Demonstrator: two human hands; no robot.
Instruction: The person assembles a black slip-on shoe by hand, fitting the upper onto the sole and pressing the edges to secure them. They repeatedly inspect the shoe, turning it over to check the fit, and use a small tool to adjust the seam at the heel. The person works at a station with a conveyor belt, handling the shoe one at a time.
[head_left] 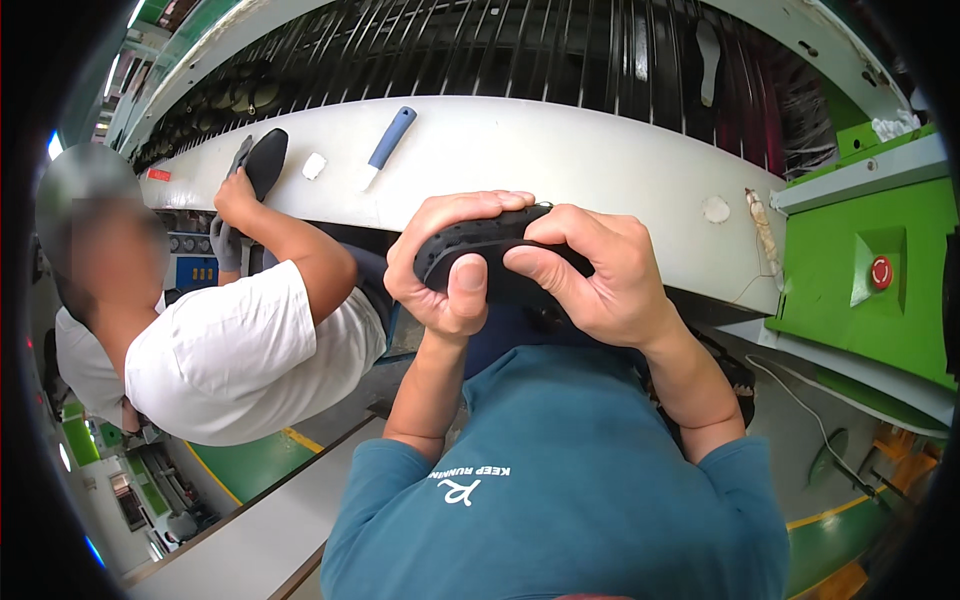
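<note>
In front of my chest, above the near edge of the white worktable (600,145), I hold a black shoe sole (478,236) with both hands. My left hand (432,268) is wrapped round its left end, fingers over the top and thumb on the near side. The right hand (612,275) pinches the other end, with the thumb and index finger close together at the edge. A gap runs between the dotted upper edge and a lower black layer. Part of the sole is hidden behind my fingers.
A blue-handled tool (392,138) with a pale tip and a small white lump (314,166) lie on the table. At left, a co-worker (235,340) holds a black sole (267,163). Metal bars (560,50) run behind; a green machine (850,240) with a red button stands right.
</note>
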